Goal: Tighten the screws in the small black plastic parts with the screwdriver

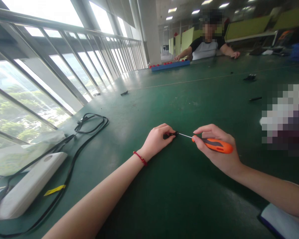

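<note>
My left hand (158,139), with a red bracelet (141,158) at the wrist, pinches a small black part (173,133) just over the green table (144,205). In my right hand (220,149) is a screwdriver (218,145) with an orange and grey handle. Its thin metal shaft points left, and the tip meets the black part or lies right at it. The fingers of my left hand cover much of that part, so its exact kind does not show.
At left lie a white power strip (32,184), black cable (72,166) and yellow tag (54,190). Small black pieces (124,93) (250,77) dot the table. Across it, a person (205,46) sits near a blue tray (170,65) with red items. A metal railing (72,33) runs along the left.
</note>
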Available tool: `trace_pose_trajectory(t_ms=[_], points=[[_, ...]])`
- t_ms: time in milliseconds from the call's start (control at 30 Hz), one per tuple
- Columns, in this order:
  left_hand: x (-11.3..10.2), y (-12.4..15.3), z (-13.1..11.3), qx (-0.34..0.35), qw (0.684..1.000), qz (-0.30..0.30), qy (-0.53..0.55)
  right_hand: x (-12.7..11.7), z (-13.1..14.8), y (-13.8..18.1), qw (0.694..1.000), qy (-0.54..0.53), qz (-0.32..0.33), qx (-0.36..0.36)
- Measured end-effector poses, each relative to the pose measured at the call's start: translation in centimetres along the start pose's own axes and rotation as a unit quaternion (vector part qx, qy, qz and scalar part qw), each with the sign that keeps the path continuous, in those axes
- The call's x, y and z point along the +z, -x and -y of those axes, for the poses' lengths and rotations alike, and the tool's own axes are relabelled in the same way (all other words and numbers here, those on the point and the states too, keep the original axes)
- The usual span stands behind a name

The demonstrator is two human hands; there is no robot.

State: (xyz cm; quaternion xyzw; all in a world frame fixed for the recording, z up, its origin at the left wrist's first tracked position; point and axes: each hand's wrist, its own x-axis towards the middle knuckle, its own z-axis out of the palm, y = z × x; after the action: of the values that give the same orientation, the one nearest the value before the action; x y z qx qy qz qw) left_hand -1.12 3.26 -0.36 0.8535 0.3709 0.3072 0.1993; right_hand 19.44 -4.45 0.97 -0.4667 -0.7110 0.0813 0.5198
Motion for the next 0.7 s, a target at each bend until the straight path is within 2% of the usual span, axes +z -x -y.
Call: trace_pose_trajectory(t_ms=[167,367,533,700], points=[[-0.01,-0.03,-0.05,0.001,1.0,0.001,-0.004,0.13,-0.1,-0.03,0.997,-0.052,-0.046,-0.015],[-0.12,-0.05,-0.3,-0.001,1.0,0.004,0.0,0.23,0.0,-0.08,0.999,-0.02,-0.009,0.035],[-0.17,-0.02,-0.39,-0.004,1.0,0.002,0.002,0.37,-0.01,-0.01,0.996,-0.073,-0.052,0.027],[-0.15,0.08,-0.35,-0.008,1.0,0.0,0.011,0.17,-0.13,0.11,0.999,-0.017,-0.024,0.014]])
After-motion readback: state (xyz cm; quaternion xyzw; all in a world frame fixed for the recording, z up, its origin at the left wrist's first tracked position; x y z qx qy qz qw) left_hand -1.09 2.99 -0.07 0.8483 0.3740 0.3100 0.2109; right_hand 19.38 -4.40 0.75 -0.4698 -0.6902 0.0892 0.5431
